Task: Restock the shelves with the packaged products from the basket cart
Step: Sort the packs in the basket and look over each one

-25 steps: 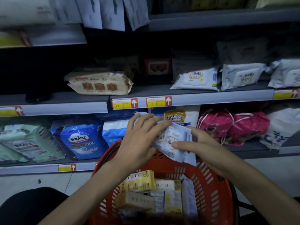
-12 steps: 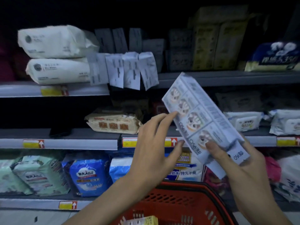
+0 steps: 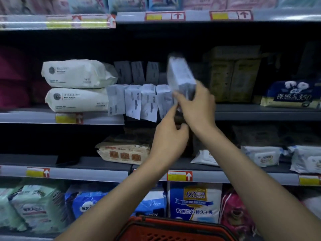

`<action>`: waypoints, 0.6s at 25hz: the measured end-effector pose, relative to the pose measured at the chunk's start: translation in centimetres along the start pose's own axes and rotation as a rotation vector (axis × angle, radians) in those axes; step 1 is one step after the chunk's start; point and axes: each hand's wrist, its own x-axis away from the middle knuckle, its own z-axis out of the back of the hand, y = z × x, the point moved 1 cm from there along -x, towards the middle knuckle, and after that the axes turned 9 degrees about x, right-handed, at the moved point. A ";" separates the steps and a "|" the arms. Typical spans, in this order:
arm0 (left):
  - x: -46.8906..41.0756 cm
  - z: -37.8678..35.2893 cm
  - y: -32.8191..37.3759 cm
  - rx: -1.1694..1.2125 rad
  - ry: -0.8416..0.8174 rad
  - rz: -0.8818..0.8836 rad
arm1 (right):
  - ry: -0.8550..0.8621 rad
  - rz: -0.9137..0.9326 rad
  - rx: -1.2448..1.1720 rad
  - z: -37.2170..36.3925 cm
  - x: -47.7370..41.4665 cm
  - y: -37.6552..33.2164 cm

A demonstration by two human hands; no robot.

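Raised since half a second ago: grey-white pack (image 3: 180, 75), now blurred and tilted in front of the middle shelf (image 3: 260, 112), top end leaning left. Right grip (image 3: 195, 103) clenched round its lower end. Left grip (image 3: 169, 138) just beneath, one finger up against the right; whether it holds anything cannot be told. Open shelf room: dark gap behind the pack, right of the hanging row of like packs (image 3: 139, 100) lettered "meso". Adjacent stock: two stacked white bags (image 3: 76, 73) to the left; blue pack (image 3: 291, 94) reading "S 350" to the right. Shelf edges carry yellow-and-red arrow tags (image 3: 179, 176). Red basket (image 3: 173, 228) rim at the bottom edge.
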 end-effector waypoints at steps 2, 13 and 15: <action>-0.3 0.9 -0.8 -0.008 -0.041 0.149 | -0.240 -0.080 0.247 -1.8 -1.5 0.4; 0.3 3.2 -2.0 0.057 -0.058 0.305 | -0.480 -0.137 0.183 2.1 0.7 1.6; 0.5 3.7 -2.0 0.033 -0.070 0.292 | -0.505 -0.146 0.199 3.2 1.3 1.7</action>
